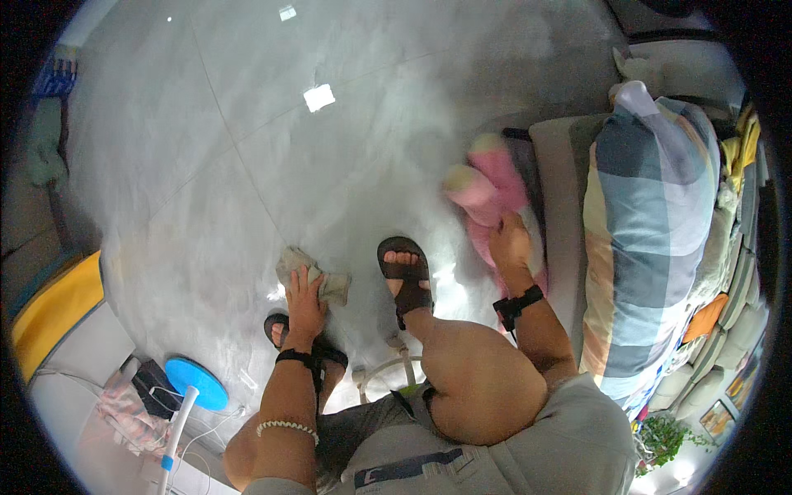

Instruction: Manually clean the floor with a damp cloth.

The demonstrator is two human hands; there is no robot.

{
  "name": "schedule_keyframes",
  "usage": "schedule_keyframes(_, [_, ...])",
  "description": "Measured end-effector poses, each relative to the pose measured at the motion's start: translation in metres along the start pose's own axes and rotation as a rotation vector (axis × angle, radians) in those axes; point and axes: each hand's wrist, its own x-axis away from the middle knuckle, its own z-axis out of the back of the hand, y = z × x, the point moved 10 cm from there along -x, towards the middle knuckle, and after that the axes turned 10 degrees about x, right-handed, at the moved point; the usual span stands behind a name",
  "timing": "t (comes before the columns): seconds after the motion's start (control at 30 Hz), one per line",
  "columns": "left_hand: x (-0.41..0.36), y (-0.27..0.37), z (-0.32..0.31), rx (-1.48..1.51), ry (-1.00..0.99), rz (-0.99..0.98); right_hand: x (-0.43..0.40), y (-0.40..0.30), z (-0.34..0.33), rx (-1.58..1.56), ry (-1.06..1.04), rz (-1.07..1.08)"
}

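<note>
On the pale, glossy floor my left hand [304, 309] rests on a crumpled beige cloth [335, 286], its fingers spread over the top. My right hand [511, 242] is closed on a pink plush toy or soft pink fabric piece [484, 197] with pale yellowish ends, which is a little blurred and lies beside the sofa base. The fingertips of my right hand are partly hidden. Between the hands stands my foot in a black sandal [404, 272]; the other sandal [276, 328] is partly behind my left arm.
A sofa or bed edge [560, 204] with a plaid cushion or bedding [656, 204] runs along the right. Below my legs is the frame of a small stool [387, 371]. At lower left stand a round blue disc on a white pole [197, 383], cables and a yellow-topped white piece [62, 312].
</note>
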Motion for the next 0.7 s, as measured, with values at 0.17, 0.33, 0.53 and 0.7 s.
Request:
schedule_keyframes(0.17, [0.011, -0.006, 0.008, 0.01, 0.008, 0.014, -0.031, -0.182, 0.14, -0.647, 0.239, 0.41])
schedule_keyframes(0.33, [0.012, -0.018, 0.005, 0.031, 0.024, -0.01, -0.133, -0.2, 0.231, -1.124, 0.372, 0.21])
schedule_keyframes(0.53, [0.014, -0.016, 0.003, 0.033, -0.003, -0.008, -0.233, -0.093, 0.252, -1.801, 0.6, 0.187])
schedule_keyframes(0.7, [0.008, -0.007, -0.001, 0.011, -0.039, 0.063, -0.244, -0.038, 0.179, -1.846, 0.482, -0.193])
